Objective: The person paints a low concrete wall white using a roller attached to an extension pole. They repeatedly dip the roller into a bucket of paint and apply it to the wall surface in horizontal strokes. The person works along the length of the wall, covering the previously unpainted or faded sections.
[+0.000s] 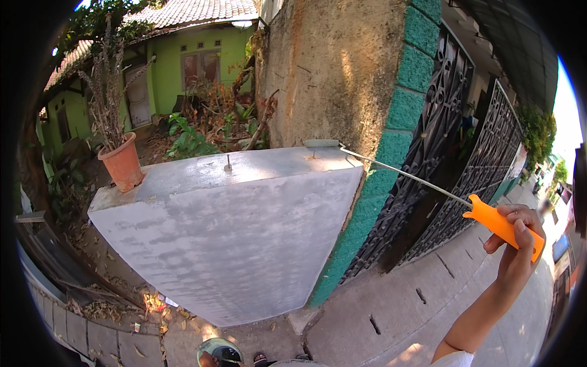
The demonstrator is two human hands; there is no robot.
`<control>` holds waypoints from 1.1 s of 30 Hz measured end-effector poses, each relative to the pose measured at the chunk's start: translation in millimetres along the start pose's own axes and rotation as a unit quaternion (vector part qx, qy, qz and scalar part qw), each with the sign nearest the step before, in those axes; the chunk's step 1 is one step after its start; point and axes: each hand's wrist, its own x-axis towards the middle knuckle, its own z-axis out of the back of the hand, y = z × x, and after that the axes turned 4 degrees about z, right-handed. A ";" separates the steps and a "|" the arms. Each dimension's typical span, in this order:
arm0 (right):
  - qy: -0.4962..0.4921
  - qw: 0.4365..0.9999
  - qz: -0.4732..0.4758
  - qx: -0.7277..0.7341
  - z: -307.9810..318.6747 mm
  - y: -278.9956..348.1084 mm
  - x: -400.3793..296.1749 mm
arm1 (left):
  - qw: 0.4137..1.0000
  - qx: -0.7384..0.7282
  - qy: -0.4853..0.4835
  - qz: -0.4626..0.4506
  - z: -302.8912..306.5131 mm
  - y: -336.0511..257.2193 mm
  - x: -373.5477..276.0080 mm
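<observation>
My right hand (518, 231) grips the orange plastic handle (493, 222) of a paint roller, held out to the right. Its thin metal rod runs leftward to the roller sleeve (322, 143), which rests on the far edge of a low wall's top, at the right end. The wall (238, 238) has a patchy white and grey front face. At the bottom edge my left hand (208, 360) holds the rim of a pale green paint pail (215, 343). Dark contents show inside the pail, and the picture's edge cuts off its lower part.
A terracotta plastic pot (123, 165) with a dried plant stands on the wall's left end. A bolt (228, 163) sticks up from the wall top. Teal blocks (390, 160) and a black metal gate (426, 160) adjoin at right. Dry leaves litter the ground at left.
</observation>
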 end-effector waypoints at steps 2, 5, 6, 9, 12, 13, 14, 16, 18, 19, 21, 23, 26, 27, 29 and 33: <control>-0.006 1.000 -0.005 0.009 10.2 5.6 0.7 | 0.982 -0.090 0.002 0.168 -3.8 -6.3 6.2; -0.005 1.000 0.011 0.022 30.8 15.4 4.2 | 0.986 -0.085 0.039 0.140 -6.2 4.6 2.7; -0.012 1.000 0.007 0.013 27.7 15.1 4.8 | 0.988 -0.077 0.047 0.128 -1.2 7.7 10.6; -0.008 1.000 0.018 -0.016 -3.5 8.4 6.3 | 0.990 -0.050 0.056 0.120 3.7 5.4 14.0; 0.001 1.000 -0.013 -0.014 -18.8 3.2 5.9 | 0.991 -0.017 0.044 0.125 9.6 -2.3 4.9; -0.007 1.000 -0.006 -0.016 -8.5 8.2 6.9 | 0.990 -0.005 0.051 0.130 0.1 -3.9 6.4; -0.016 1.000 0.000 -0.017 2.0 13.0 8.4 | 0.989 0.006 0.058 0.135 -9.1 -5.5 7.4; -0.023 1.000 0.007 0.002 9.2 14.6 12.1 | 0.988 0.031 0.055 0.140 -8.2 -6.0 4.5; -0.022 1.000 0.005 -0.005 -0.5 13.3 14.6 | 0.990 -0.014 0.043 0.135 -6.5 -5.3 5.2; -0.009 1.000 0.000 -0.007 -17.5 7.4 14.1 | 0.990 -0.036 0.030 0.132 1.1 -5.3 0.7; 0.017 1.000 -0.003 -0.024 -25.2 9.3 12.4 | 0.989 -0.011 0.011 0.149 -1.4 -6.9 -4.3; 0.047 0.998 -0.008 -0.027 -25.1 9.8 11.5 | 0.982 0.012 -0.009 0.187 -8.4 -16.4 -12.0; 0.005 1.000 -0.001 -0.016 -21.4 6.4 10.3 | 0.971 0.014 -0.005 0.237 -27.5 -27.2 -15.5; -0.006 1.000 -0.010 0.013 -26.5 -6.2 12.4 | 0.976 -0.016 -0.013 0.217 -1.2 -17.3 -12.6; 0.005 0.999 0.015 0.033 -28.5 -9.4 15.0 | 0.980 -0.058 0.009 0.192 5.9 -1.8 -0.8; -0.035 0.997 0.032 0.062 -33.8 -25.0 13.8 | 0.983 -0.067 0.018 0.171 -8.1 -3.2 -5.4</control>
